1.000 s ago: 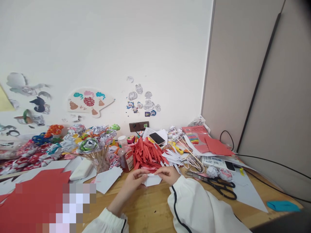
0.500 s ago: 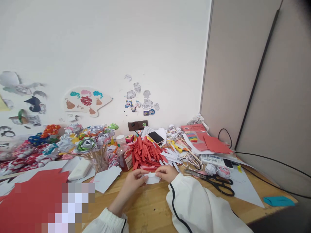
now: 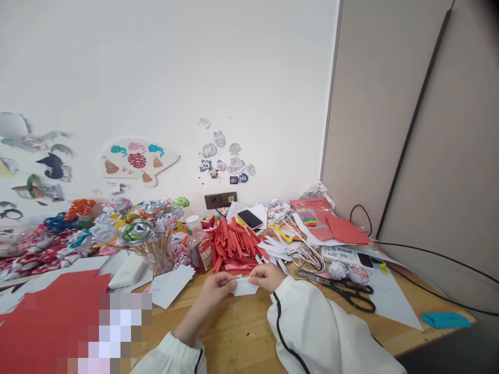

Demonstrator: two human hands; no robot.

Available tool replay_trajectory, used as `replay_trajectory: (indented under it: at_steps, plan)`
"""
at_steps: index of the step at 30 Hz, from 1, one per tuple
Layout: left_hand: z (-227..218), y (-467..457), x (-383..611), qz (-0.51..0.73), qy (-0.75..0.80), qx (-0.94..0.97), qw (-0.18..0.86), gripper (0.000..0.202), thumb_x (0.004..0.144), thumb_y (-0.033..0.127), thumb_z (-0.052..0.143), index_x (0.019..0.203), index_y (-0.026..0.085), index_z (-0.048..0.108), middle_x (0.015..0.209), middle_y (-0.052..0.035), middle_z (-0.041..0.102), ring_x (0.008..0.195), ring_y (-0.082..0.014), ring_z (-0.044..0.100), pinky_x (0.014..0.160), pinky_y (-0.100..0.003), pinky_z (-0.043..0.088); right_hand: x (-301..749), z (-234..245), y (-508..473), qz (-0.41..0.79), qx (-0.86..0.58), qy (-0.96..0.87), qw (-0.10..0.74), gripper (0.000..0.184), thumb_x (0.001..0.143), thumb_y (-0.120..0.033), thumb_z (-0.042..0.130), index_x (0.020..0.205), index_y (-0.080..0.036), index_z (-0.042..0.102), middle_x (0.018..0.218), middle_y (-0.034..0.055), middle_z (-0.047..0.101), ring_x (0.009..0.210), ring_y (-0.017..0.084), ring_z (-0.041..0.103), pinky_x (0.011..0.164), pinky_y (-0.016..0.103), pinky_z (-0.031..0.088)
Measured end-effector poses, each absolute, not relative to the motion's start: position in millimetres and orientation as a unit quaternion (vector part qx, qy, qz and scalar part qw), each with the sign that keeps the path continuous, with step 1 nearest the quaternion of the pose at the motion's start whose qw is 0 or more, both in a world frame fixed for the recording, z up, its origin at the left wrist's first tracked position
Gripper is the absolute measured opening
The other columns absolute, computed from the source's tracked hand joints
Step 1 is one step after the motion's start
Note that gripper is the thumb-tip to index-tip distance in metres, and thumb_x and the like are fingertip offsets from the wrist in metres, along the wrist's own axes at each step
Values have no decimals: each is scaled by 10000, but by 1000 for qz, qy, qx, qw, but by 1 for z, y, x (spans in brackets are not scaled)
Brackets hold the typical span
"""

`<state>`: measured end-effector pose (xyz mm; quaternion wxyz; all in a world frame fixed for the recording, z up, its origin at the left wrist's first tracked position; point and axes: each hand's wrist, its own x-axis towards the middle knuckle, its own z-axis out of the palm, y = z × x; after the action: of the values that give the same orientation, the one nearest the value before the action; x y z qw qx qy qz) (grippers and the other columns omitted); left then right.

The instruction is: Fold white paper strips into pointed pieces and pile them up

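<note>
My left hand [image 3: 213, 289] and my right hand [image 3: 268, 276] meet over the wooden table [image 3: 237, 332], both pinching a small white piece of paper [image 3: 244, 285] between fingertips. The paper is folded, its white side facing me. Just behind my hands lies a heap of folded red paper strips [image 3: 234, 244], with several white strips [image 3: 276, 248] beside it on the right.
A glue bottle [image 3: 198, 249] and paper flowers on sticks [image 3: 146, 231] stand to the left. Red sheets [image 3: 54, 306] cover the near left. Black scissors [image 3: 349, 293], a phone [image 3: 250, 218], a calculator [image 3: 343, 255] and cables lie to the right. A teal paper [image 3: 444, 319] sits at the table's right edge.
My hands have stayed close together on the white paper, which now shows a flatter, more folded shape. The view has drifted slightly.
</note>
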<state>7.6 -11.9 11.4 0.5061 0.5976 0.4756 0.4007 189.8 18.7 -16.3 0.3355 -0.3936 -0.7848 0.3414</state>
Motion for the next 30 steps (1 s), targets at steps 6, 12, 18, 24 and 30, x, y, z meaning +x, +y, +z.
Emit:
replay_trajectory:
  at_steps: [6, 12, 18, 24, 30]
  plan:
    - [11, -14, 12, 379, 491, 640, 453, 253, 562, 338, 595, 645, 100, 616, 572, -36, 608, 518, -138, 516, 502, -238, 390, 191, -13, 17, 272, -398, -816, 320, 193, 688, -296, 505, 729, -151, 626, 591, -2, 589, 533, 96, 491, 483, 178, 348]
    - [7, -18, 18, 368, 485, 713, 348, 231, 651, 325, 508, 612, 122, 613, 528, -6, 563, 515, -128, 473, 486, -208, 333, 183, -14, 13, 261, -349, -839, 326, 189, 698, -285, 501, 786, -161, 614, 686, 10, 608, 597, 101, 517, 535, 174, 374]
    - [15, -22, 18, 352, 484, 724, 343, 258, 651, 361, 511, 600, 127, 607, 515, 0, 548, 508, -128, 460, 480, -203, 323, 187, -17, 20, 239, -345, -858, 296, 178, 719, -270, 490, 765, -166, 626, 658, 3, 610, 600, 101, 522, 547, 174, 375]
    - [16, -20, 15, 340, 460, 702, 425, 259, 648, 362, 527, 619, 111, 583, 517, 1, 535, 500, -119, 470, 485, -213, 354, 198, -11, 23, 273, -340, -859, 267, 185, 718, -264, 488, 825, -185, 617, 709, -2, 624, 630, 104, 541, 561, 171, 386]
    - [12, -17, 11, 333, 441, 684, 477, 276, 609, 383, 575, 601, 107, 575, 511, 5, 537, 487, -106, 471, 480, -210, 363, 197, -8, 20, 346, -316, -844, 262, 199, 709, -231, 488, 861, -159, 594, 731, 10, 614, 648, 106, 542, 581, 185, 399]
